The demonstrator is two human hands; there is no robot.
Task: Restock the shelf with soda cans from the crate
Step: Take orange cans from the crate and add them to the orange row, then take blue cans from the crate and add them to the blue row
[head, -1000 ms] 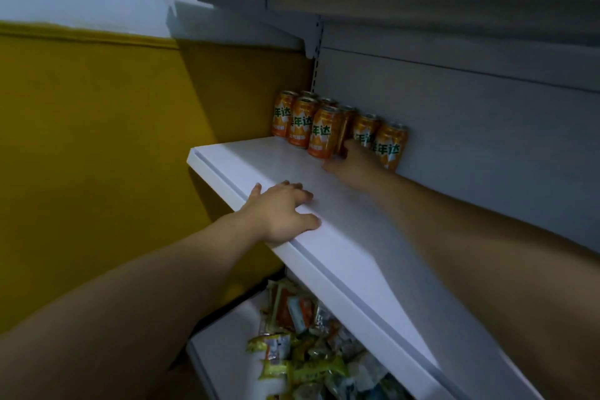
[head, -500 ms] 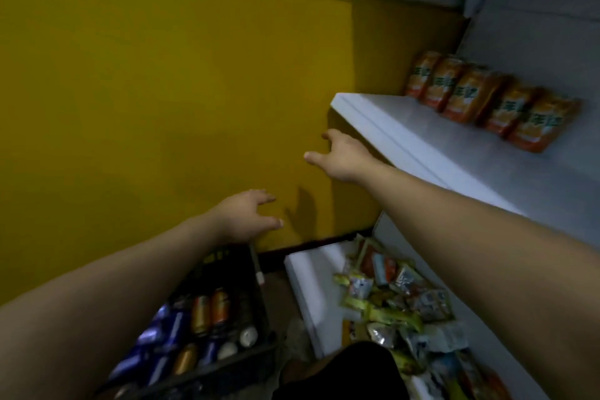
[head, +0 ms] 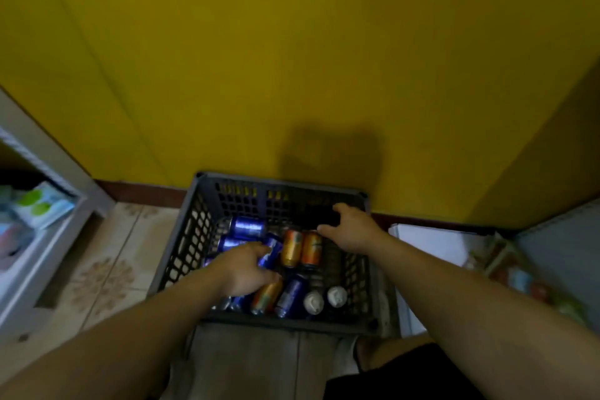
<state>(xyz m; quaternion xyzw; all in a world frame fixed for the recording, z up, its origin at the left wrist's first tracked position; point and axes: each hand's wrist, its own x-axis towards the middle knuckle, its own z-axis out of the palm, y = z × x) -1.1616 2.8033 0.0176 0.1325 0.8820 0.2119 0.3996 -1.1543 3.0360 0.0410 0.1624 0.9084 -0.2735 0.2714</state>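
A dark grey plastic crate (head: 194, 237) stands on the floor against the yellow wall. Inside lie several blue soda cans (head: 248, 227) and orange soda cans (head: 292, 247), and two cans stand upright with silver tops (head: 337, 296). My left hand (head: 243, 273) reaches down into the crate, its fingers and thumb spread to either side of a blue can (head: 271, 255). My right hand (head: 349, 227) hovers over the two orange cans near the far wall of the crate, fingers stretched out and holding nothing. The shelf with the orange cans is out of view.
A low white shelf (head: 431, 247) with snack packets (head: 519, 279) sits right of the crate. Another white shelf unit (head: 48, 253) with packets stands at the left. Patterned floor tiles (head: 110, 273) lie between it and the crate. My knee (head: 406, 367) shows at the bottom.
My view swung from the shelf down to the crate. Both hands left the shelf edge and dropped into the crate, the left onto the blue cans, the right above the orange ones.
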